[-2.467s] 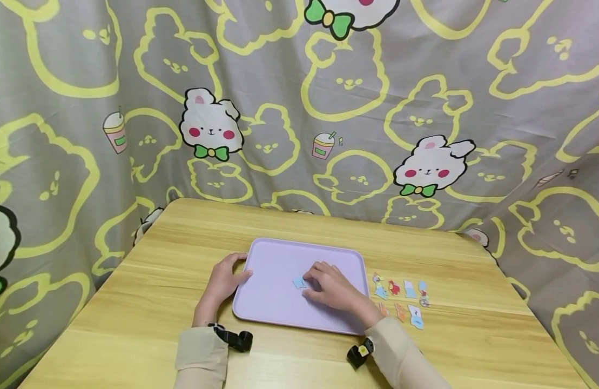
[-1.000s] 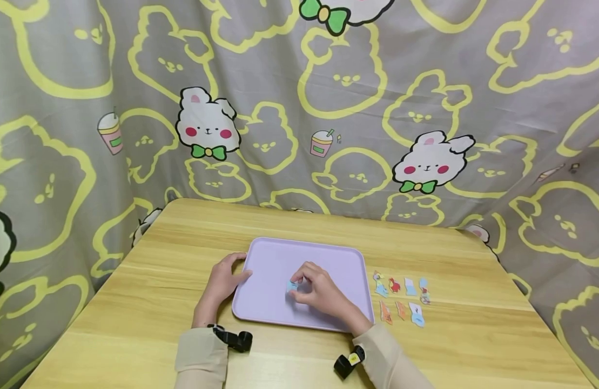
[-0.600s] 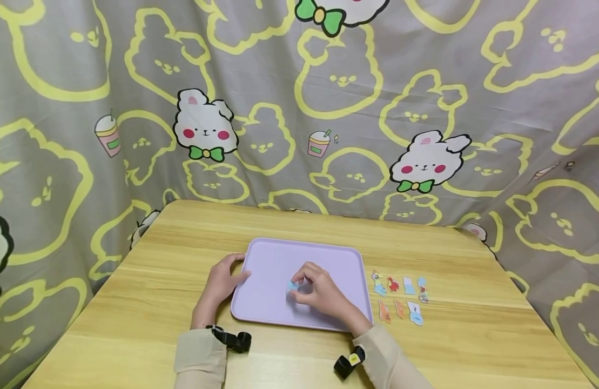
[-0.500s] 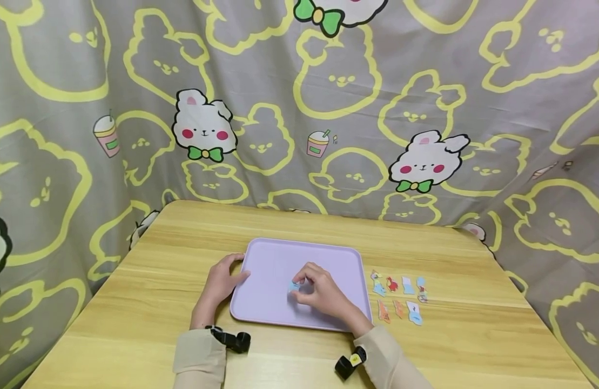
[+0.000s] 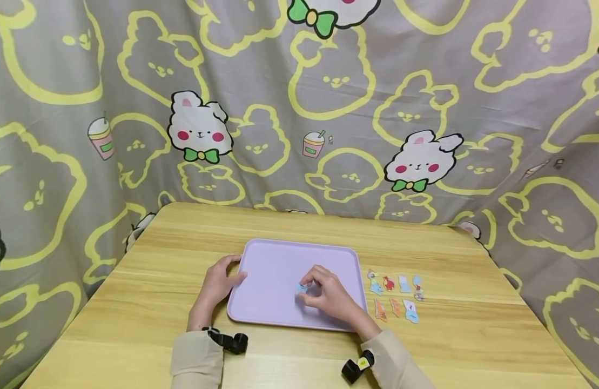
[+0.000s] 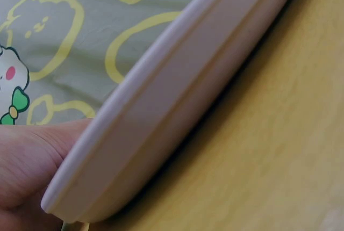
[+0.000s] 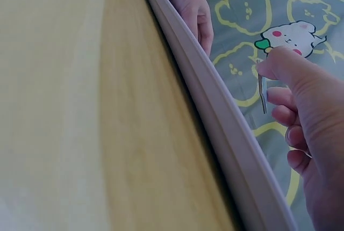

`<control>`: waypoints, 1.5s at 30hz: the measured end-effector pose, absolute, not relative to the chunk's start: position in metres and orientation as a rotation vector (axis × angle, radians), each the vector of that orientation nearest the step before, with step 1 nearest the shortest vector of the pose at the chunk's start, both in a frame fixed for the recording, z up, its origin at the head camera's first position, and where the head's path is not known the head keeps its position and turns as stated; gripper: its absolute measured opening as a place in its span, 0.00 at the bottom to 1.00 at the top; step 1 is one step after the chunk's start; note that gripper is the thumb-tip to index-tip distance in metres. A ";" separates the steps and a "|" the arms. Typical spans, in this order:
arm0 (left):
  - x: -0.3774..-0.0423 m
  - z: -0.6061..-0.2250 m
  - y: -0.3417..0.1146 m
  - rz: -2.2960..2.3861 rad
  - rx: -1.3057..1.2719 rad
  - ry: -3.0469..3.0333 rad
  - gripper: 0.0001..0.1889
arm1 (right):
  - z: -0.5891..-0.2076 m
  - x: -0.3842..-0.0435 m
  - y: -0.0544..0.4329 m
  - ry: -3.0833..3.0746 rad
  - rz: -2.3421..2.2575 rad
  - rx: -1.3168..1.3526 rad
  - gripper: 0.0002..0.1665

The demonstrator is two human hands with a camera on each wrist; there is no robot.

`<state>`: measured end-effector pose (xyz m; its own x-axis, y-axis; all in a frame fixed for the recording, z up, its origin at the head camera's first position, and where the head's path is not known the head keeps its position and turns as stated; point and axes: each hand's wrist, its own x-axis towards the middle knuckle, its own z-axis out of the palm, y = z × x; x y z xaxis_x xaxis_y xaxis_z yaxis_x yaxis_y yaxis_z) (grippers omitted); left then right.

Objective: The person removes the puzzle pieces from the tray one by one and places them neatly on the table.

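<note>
A light purple tray (image 5: 270, 281) lies on the table. My left hand (image 5: 217, 281) holds the tray's left rim, the thumb over the edge and the fingers along the outside. Over the middle of the tray, my right hand (image 5: 330, 296) pinches a small light-blue puzzle piece (image 5: 301, 289) between thumb and fingers. In the right wrist view, the thin puzzle piece (image 7: 262, 88) shows edge-on at the fingertips of the right hand (image 7: 317, 118), and the other fingers are curled. In the left wrist view, the tray's outer wall (image 6: 156, 102) hides much of the left hand (image 6: 32, 161).
Right of the tray, several small pieces lie in two rows, among them a red piece (image 5: 389, 283), an orange piece (image 5: 380, 310) and a white-and-blue piece (image 5: 411, 312). A patterned curtain (image 5: 260, 81) hangs behind the wooden table (image 5: 474, 324).
The blue puzzle piece, earlier flat on the tray, has come up tilted in my right hand. It first went left, then slightly back right. The left hand stays on the tray's rim.
</note>
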<state>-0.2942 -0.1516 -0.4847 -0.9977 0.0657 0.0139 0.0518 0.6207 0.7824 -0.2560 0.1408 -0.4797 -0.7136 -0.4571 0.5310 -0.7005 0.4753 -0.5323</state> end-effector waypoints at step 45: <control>-0.293 -0.484 -0.154 1.311 0.122 2.834 0.27 | -0.476 -0.228 0.234 -2.436 1.062 0.771 0.14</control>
<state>-0.2934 -0.1537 -0.4837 -0.9968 0.0774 0.0180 0.0638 0.6449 0.7616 -0.2279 0.2340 -0.4756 -0.7807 -0.3335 0.5285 -0.6142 0.5656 -0.5503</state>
